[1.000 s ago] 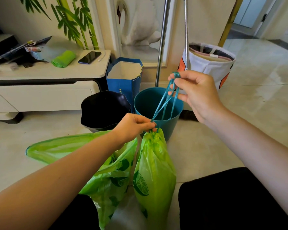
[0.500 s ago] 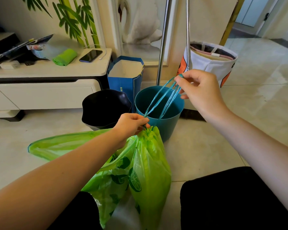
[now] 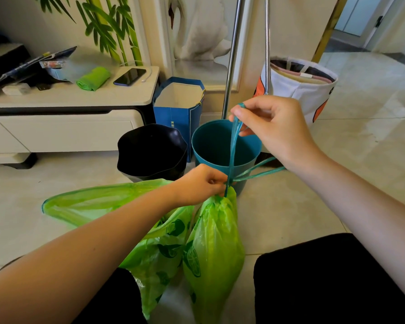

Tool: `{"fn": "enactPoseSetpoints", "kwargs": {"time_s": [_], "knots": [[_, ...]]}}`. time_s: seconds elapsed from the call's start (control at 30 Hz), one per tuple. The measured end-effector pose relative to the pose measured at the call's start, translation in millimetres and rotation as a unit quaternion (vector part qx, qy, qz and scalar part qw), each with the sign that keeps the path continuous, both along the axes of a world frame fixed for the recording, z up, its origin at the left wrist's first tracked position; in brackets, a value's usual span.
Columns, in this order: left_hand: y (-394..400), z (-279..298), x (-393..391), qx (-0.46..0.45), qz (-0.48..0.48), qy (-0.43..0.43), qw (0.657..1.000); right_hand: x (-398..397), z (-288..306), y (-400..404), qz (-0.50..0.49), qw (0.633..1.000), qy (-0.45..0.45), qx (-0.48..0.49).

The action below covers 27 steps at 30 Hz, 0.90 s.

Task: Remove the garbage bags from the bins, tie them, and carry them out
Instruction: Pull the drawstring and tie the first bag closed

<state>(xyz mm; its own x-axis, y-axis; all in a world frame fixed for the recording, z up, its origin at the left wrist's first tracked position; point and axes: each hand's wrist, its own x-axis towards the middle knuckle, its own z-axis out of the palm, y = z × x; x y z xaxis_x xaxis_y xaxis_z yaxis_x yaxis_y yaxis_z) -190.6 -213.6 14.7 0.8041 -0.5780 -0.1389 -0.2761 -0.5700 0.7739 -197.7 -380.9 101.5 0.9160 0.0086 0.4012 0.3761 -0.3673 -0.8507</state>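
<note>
A green garbage bag hangs cinched at its neck, which my left hand pinches. My right hand holds one loop of its teal drawstring straight up above the neck. Another loop of the string trails right, under my right wrist. A second green bag lies open-mouthed on the floor to the left. Behind them stand a teal bin and a black bin, both without bags.
A blue paper bag stands behind the bins by a low white cabinet with a phone and a green bag roll. Two metal poles and a white fabric basket are at the right. My dark-clad knees fill the bottom edge.
My right hand let part of the drawstring go and now lifts a single loop upright; the other loop has dropped to the right. The bag's neck has shifted slightly right.
</note>
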Motion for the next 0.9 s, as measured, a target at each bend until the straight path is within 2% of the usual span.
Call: {"fn": "enactPoseSetpoints", "kwargs": {"time_s": [0.13, 0.2, 0.3, 0.4, 0.53, 0.67, 0.73, 0.83, 0.9], "knots": [[-2, 0, -3, -0.009, -0.037, 0.068, 0.997, 4, -3, 1, 0.005, 1.000, 0.005, 0.004], [-2, -1, -2, -0.018, -0.032, 0.074, 0.997, 6, -5, 1, 0.003, 1.000, 0.016, 0.009], [-3, -3, -2, -0.029, 0.011, 0.055, 0.998, 7, -7, 2, 0.016, 0.998, 0.058, 0.029], [-3, -3, -2, -0.060, 0.038, 0.088, 0.994, 11, -11, 2, 0.027, 0.994, 0.103, 0.025], [0, -3, -2, -0.109, 0.088, 0.155, 0.978, 19, -26, -3, 0.017, 0.975, 0.205, -0.084], [4, -5, 1, -0.140, 0.147, 0.207, 0.957, 14, -48, -10, 0.109, 0.905, 0.246, -0.330], [6, -5, 3, -0.149, 0.171, 0.236, 0.945, 9, -52, -9, 0.135, 0.894, 0.258, -0.340], [11, -6, 7, -0.151, 0.211, 0.259, 0.930, 9, -48, -12, 0.150, 0.889, 0.228, -0.367], [14, -7, 10, -0.161, 0.234, 0.262, 0.922, 9, -45, -15, 0.153, 0.895, 0.220, -0.358]]}}
